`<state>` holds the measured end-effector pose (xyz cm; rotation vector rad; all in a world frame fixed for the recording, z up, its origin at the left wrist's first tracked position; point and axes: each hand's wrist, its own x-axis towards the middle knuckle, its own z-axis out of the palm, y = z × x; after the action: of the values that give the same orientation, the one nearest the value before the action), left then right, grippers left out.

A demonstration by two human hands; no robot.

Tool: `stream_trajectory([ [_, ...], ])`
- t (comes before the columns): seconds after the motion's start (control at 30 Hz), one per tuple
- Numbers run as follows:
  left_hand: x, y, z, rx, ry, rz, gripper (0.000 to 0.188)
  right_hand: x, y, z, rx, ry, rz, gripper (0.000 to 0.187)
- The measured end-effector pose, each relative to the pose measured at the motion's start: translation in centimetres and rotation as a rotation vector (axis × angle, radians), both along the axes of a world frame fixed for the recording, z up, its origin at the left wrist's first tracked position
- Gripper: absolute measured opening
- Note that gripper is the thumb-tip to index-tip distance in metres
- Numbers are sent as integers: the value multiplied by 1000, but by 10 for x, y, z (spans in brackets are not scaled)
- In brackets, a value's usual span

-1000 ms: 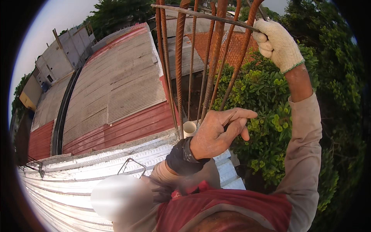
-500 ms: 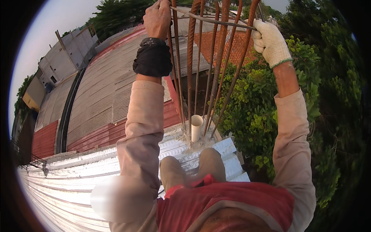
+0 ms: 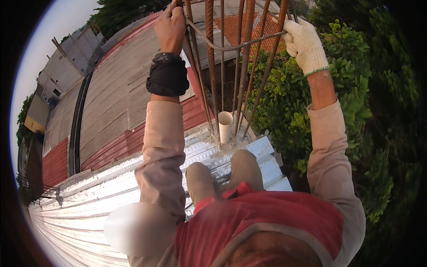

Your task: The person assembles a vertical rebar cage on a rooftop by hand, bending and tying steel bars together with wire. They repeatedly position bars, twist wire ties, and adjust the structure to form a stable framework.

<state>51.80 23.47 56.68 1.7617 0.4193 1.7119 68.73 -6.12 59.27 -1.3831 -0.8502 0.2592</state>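
Lifted from its low spot in front of the bars a second ago, the bare left hand [image 3: 171, 34] is now working at the upper left, and the thin curved rod [image 3: 242, 46] is bowing toward the person, where half a second ago it was running straighter. That rod is crossing in front of a cluster of rusty upright bars [image 3: 211, 58], spanning from one hand to the other. Bare fingers are closing around its left end, right beside the leftmost bars, their tips partly hidden at the top of the view. Over on the other side, the gloved right hand [image 3: 308, 48] is gripping the rod's right end, its knitted fingers curling tightly just past the outermost bar. Around the left wrist a black band [image 3: 167, 74] is wrapping snugly, and both sleeved arms are reaching forward past a red vest [image 3: 280, 209]. Down at the feet of the bars, a cream pipe [image 3: 225, 129] is standing upright with its mouth showing. Bent knees in tan trousers [image 3: 247, 170] are resting just nearer, above shiny corrugated roofing [image 3: 106, 191], while leafy green branches [image 3: 340, 84] are crowding in close on the right.
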Motion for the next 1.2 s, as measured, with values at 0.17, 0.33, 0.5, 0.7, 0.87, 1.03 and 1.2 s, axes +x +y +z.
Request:
stream_trajectory([
  [0.17, -5, -17, -59, -183, 157, 28, 47, -4, -3, -55, -90, 158, 3, 20],
  [0.33, -3, -19, -93, -122, 48, -2, 50, 2, -6, -100, -44, 281, 74, 35],
  [0.5, -5, -22, -115, -194, 130, -2, 49, -6, -4, -118, -42, 323, 52, 33],
  [0.7, -1, -24, -174, -241, 111, 54, 48, 1, -10, -155, -114, 554, 183, 27],
  [0.87, -7, -26, -167, -354, 199, 8, 50, -1, -20, -156, -192, 483, 122, 28],
  [1.03, -4, -26, -169, -364, 181, 48, 50, 4, -47, -143, -380, 53, -94, 34],
  [1.2, -1, -30, -170, -466, 141, -52, 51, 85, -56, -124, -808, -868, -167, 40],
])
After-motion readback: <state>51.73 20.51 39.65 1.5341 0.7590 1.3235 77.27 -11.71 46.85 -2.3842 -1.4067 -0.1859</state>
